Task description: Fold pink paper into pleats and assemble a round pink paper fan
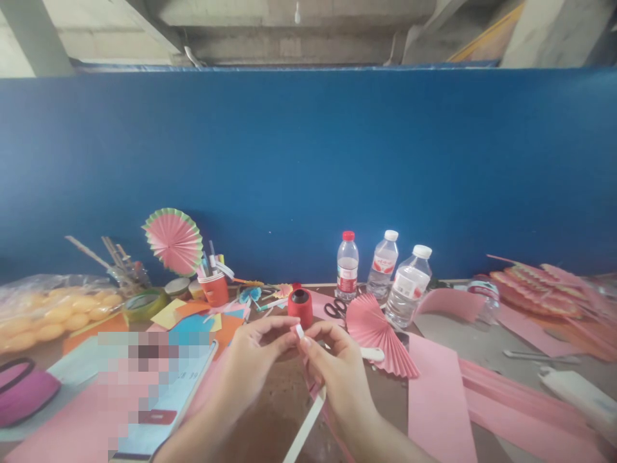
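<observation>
Both hands meet above the table's near middle, fingertips pinched together. My left hand (258, 350) closes thumb and forefinger at the small end of a narrow white strip (308, 421). My right hand (340, 366) pinches the same end, and a long tail of the strip hangs below it toward the front edge. Whether the strip is paper or tape I cannot tell. Some pink paper shows behind the right fingers, partly hidden. Just beyond the fingertips stands a red and black round object (299, 310). A folded pink paper fan (378, 337) lies right of my right hand.
Black-handled scissors (336, 308) lie behind the fan, near water bottles (348, 267). Pink paper sheets (438, 392) cover the right side. At left are a red cup of pens (213, 289), green tape (144, 305) and a bag of yellow balls (58, 315). A blue partition (299, 161) stands behind.
</observation>
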### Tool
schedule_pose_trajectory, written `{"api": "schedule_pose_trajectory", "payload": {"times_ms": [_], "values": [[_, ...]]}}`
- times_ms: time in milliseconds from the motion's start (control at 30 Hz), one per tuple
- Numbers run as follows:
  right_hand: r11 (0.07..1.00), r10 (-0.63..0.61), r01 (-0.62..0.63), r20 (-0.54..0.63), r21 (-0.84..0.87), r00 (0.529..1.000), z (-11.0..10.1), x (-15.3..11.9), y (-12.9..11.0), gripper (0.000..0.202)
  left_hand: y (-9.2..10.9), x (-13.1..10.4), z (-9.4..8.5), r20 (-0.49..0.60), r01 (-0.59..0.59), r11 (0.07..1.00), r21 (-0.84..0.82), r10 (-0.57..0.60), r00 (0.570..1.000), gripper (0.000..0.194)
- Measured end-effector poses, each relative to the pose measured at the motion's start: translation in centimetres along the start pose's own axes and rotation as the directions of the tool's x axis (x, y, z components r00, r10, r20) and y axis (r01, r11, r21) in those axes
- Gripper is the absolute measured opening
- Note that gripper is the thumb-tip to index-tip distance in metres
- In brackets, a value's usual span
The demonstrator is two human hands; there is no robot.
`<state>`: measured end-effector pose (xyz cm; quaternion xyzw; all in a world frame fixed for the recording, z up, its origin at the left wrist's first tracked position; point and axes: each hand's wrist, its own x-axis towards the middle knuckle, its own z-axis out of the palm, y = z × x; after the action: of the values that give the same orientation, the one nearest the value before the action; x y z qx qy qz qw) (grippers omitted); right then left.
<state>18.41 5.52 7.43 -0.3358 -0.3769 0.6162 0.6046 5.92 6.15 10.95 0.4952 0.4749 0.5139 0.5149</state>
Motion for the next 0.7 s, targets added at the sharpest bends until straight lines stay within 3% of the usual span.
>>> {"api": "schedule_pose_trajectory", "payload": {"times_ms": [133, 700], "values": [[0.994, -0.027, 0.024, -0.026, -0.108, 0.999, -0.2, -0.03, 0.04, 0.022, -0.02, 0.05, 0.05, 0.002, 0.006, 0.999, -0.045, -0.006, 1.0, 0.016], [0.987, -0.025, 0.019, -0.034, -0.161, 0.999, 0.03, -0.2, -0.72, 0.017, -0.36, 0.05, -0.07, 0.001, -0.016, 1.0, 0.016, 0.016, 1.0, 0.017]]}}
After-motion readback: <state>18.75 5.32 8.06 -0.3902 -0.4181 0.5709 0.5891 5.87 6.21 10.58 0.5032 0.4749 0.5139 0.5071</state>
